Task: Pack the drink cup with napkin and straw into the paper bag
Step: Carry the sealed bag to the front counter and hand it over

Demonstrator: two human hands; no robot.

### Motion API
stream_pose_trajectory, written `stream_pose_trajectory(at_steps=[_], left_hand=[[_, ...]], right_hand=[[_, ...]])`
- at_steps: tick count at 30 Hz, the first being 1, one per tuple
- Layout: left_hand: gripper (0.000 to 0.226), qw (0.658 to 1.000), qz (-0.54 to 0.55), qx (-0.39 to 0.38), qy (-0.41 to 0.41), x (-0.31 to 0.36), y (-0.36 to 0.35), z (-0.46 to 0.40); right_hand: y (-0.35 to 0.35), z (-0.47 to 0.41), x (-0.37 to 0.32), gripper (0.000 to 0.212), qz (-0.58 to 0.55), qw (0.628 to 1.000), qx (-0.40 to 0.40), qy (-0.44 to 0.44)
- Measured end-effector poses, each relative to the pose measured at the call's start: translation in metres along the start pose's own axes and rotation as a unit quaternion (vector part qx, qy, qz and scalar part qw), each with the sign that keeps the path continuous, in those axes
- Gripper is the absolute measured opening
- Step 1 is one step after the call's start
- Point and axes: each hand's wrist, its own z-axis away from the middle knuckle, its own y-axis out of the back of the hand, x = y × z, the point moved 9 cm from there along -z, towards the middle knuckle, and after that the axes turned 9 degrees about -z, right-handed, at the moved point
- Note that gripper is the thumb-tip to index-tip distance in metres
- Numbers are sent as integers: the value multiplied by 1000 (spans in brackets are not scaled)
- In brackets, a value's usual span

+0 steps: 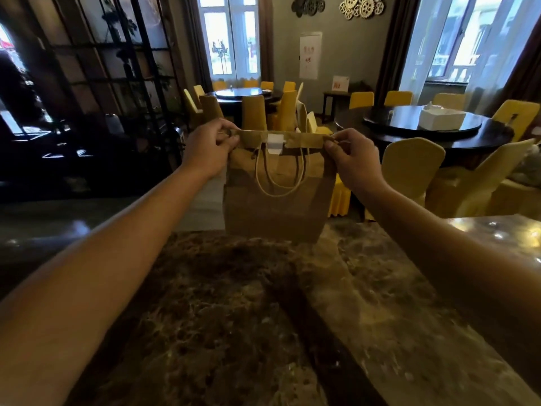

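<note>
Paper bag (275,200) stands upright at the counter's (263,317) far edge, top folded shut under a white sticker (275,144); contents hidden. Left hand (209,149) and right hand (352,158) pinch the fold's ends.

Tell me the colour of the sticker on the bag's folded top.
White sticker, clearest in the head view.

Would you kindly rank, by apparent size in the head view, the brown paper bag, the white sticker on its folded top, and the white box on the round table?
1. Brown paper bag
2. White box, though farther away
3. White sticker
</note>
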Motion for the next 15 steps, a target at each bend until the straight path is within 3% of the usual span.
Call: stream_pose_trajectory(at_steps=[15], left_hand=[[19, 993, -25, -69, 92, -97, -104, 37]], right_hand=[[-62, 22, 125, 10, 18, 993, -67, -100]])
